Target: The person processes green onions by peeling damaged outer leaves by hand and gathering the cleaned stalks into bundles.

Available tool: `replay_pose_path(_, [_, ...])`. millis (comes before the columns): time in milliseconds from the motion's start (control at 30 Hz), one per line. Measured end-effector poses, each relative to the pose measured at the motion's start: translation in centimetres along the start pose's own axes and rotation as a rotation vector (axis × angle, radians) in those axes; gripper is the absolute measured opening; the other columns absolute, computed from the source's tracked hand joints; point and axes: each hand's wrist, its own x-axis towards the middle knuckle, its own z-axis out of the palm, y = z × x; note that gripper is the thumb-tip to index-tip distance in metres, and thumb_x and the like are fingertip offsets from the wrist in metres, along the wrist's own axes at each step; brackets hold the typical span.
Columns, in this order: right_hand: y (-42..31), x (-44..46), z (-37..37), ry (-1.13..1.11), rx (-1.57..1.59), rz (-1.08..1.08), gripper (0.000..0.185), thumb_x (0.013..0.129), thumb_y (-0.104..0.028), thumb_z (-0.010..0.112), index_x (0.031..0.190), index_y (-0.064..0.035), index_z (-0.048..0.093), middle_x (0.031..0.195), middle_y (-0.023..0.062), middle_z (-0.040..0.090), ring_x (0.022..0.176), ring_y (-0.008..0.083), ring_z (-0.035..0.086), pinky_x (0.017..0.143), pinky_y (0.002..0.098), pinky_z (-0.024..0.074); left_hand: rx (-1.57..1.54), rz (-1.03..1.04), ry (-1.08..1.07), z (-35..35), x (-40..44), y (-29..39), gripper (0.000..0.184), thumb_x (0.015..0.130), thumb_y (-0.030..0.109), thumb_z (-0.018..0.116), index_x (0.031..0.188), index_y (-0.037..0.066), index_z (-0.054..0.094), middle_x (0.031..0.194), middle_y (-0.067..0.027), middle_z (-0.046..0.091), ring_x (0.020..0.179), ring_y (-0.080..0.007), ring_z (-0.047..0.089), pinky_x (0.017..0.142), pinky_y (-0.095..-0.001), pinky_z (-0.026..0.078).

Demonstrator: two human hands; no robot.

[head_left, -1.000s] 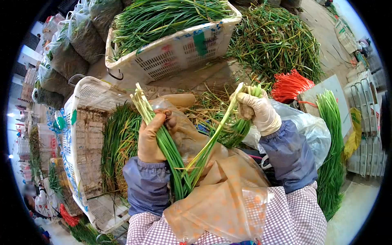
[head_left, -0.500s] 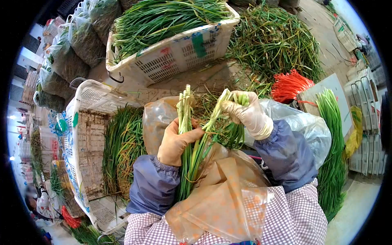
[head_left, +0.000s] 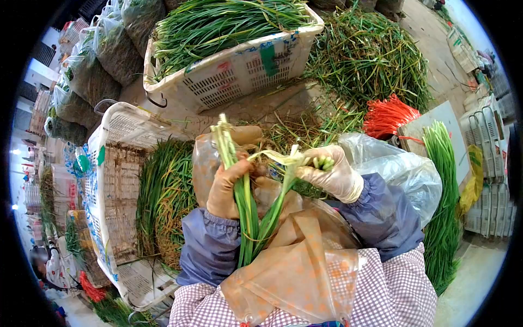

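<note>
My left hand (head_left: 224,188), in a tan glove, is closed round a bunch of garlic chives (head_left: 245,220), pale stem ends up and green leaves hanging over my lap. My right hand (head_left: 335,173), in a whitish glove, is closed on other garlic chives (head_left: 323,162), whose cut pale ends poke out between the fingers. A pale, limp strip of leaf sheath (head_left: 272,157) stretches between the two hands. One green stalk (head_left: 278,210) slants from the right fingers down to the bunch. A brownish plastic sheet (head_left: 297,256) covers my lap.
A white crate (head_left: 101,201) of chives stands at left; another full crate (head_left: 234,65) is ahead. Beyond my right hand lie a heap of trimmed leaves (head_left: 370,60) and red ties (head_left: 389,115). Long chives (head_left: 440,207) lie at right. Filled bags (head_left: 90,73) line the back left.
My left hand has tilted its bunch leftward. My right hand has moved down slightly, and a pale sheath strip now stretches between the hands.
</note>
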Motion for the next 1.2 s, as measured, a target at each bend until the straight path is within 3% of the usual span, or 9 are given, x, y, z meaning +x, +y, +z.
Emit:
replay_pose_path(167, [1.3, -0.9, -2.1, 0.339, 0.283, 0.139, 0.011, 0.084, -0.011, 0.067, 0.079, -0.0026, 0.062, 0.055, -0.0012, 0.052, 0.044, 0.0058, 0.044, 0.041, 0.0214, 0.0333, -0.179, 0.054, -0.035, -0.9, 0.4, 1.6, 0.015, 0.085, 0.005, 0.061, 0.098, 0.006, 0.053, 0.092, -0.007, 0.062, 0.09, -0.0233, 0.065, 0.071, -0.0336, 0.058])
replay_pose_path(300, [-0.1, -0.8, -3.2, 0.303, 0.395, 0.084, 0.011, 0.084, -0.011, 0.066, 0.079, -0.0023, 0.062, 0.056, -0.0006, 0.053, 0.046, 0.0058, 0.045, 0.044, 0.0209, 0.0337, 0.38, 0.36, 0.23, 2.3, 0.4, 0.8, 0.017, 0.083, -0.002, 0.06, 0.098, 0.004, 0.055, 0.092, -0.0059, 0.062, 0.083, -0.0179, 0.064, 0.074, -0.0288, 0.054])
replay_pose_path(500, [-2.0, 0.9, -1.1, 0.291, 0.144, 0.126, 0.007, 0.084, -0.008, 0.067, 0.082, -0.0016, 0.065, 0.06, -0.0021, 0.056, 0.046, 0.0035, 0.045, 0.041, 0.0189, 0.0338, 0.465, 0.073, 0.089, 5.2, 0.0, -0.2, 0.021, 0.08, 0.004, 0.068, 0.097, 0.003, 0.056, 0.084, -0.0038, 0.062, 0.07, -0.0116, 0.058, 0.065, -0.026, 0.049])
replay_pose_path(633, [-0.7, 1.7, 0.7, 0.205, -0.263, -0.11, 0.008, 0.083, -0.007, 0.069, 0.087, -0.0012, 0.067, 0.067, -0.0001, 0.061, 0.059, 0.0057, 0.054, 0.051, 0.0221, 0.0444, 0.468, -0.013, 0.082, 5.6, 1.2, 0.0, 0.022, 0.08, 0.01, 0.071, 0.094, 0.005, 0.055, 0.08, -0.0032, 0.061, 0.069, -0.0119, 0.058, 0.061, -0.027, 0.048])
replay_pose_path(800, [1.2, 1.7, 0.9, 0.08, -0.241, -0.206, 0.012, 0.079, -0.004, 0.07, 0.09, -0.003, 0.066, 0.074, 0.002, 0.065, 0.067, 0.0059, 0.057, 0.06, 0.0223, 0.0484, 0.441, -0.143, 0.04, 5.0, 2.4, 1.1, 0.022, 0.079, 0.008, 0.071, 0.094, 0.007, 0.055, 0.078, -0.0026, 0.06, 0.064, -0.0128, 0.058, 0.053, -0.0263, 0.048])
replay_pose_path(900, [0.3, 1.1, 1.2, -0.082, -0.478, -0.503, 0.022, 0.072, 0.001, 0.067, 0.092, -0.0064, 0.064, 0.07, 0.008, 0.063, 0.061, 0.0186, 0.063, 0.057, 0.0279, 0.049, 0.39, -0.148, 0.099, 4.2, 3.0, 1.3, 0.023, 0.078, 0.007, 0.071, 0.094, 0.007, 0.055, 0.078, -0.003, 0.061, 0.063, -0.0124, 0.057, 0.052, -0.0264, 0.048])
replay_pose_path(1000, [-2.3, 0.0, 1.8, -0.326, -0.535, -0.487, 0.019, 0.072, -0.006, 0.067, 0.091, -0.0088, 0.064, 0.066, 0.009, 0.06, 0.057, 0.0255, 0.06, 0.053, 0.0335, 0.0469, 0.335, -0.101, 0.146, 3.0, 3.9, 1.0, 0.022, 0.078, 0.006, 0.07, 0.094, 0.006, 0.055, 0.078, -0.0038, 0.062, 0.061, -0.0127, 0.057, 0.053, -0.0262, 0.048])
replay_pose_path(1133, [-6.1, -2.1, -0.5, -0.445, -0.371, -0.468, 0.005, 0.079, -0.009, 0.065, 0.082, -0.0065, 0.062, 0.062, 0.0051, 0.057, 0.055, 0.0216, 0.059, 0.053, 0.0327, 0.0485, 0.281, -0.053, 0.182, 3.1, 3.9, 1.4, 0.016, 0.082, 0.008, 0.067, 0.094, 0.007, 0.056, 0.078, -0.0043, 0.063, 0.06, -0.0135, 0.059, 0.05, -0.0274, 0.049])
replay_pose_path(1200, [-7.8, -3.2, -4.3, 0.083, 0.05, -0.38, 0.018, 0.087, -0.019, 0.059, 0.079, -0.0034, 0.063, 0.064, 0.004, 0.058, 0.053, 0.0152, 0.054, 0.048, 0.0313, 0.0436, 0.276, -0.039, 0.168, 3.1, 3.9, 1.3, 0.014, 0.084, 0.01, 0.066, 0.094, 0.007, 0.058, 0.077, -0.0036, 0.063, 0.06, -0.0132, 0.059, 0.047, -0.0278, 0.048])
